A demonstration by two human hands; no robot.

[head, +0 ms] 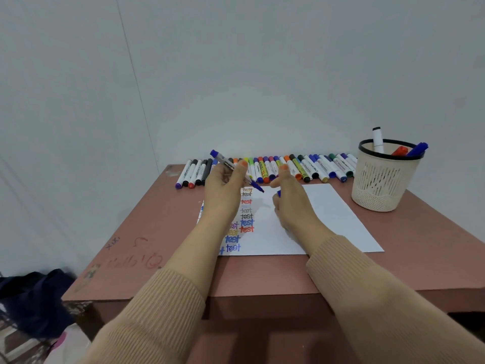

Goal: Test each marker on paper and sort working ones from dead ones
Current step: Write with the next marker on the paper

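Note:
My left hand (224, 189) grips an uncapped blue marker (227, 164), its tip slanting down over the white paper (328, 219). Beside it, my right hand (290, 198) is curled round a small blue cap (278, 193), thumb raised. The paper's left part carries a column of "test" words in black, red, blue and orange. A row of several capped markers (301, 166) of many colours lies along the table's far edge. A smaller group of markers (193, 173) lies at the far left.
A cream mesh basket (380, 185) with a black rim stands at the far right and holds three markers. The brown table (157, 232) bears scribbles near its left edge. Dark cloth (34, 298) lies on the floor at the left. A plain wall rises behind.

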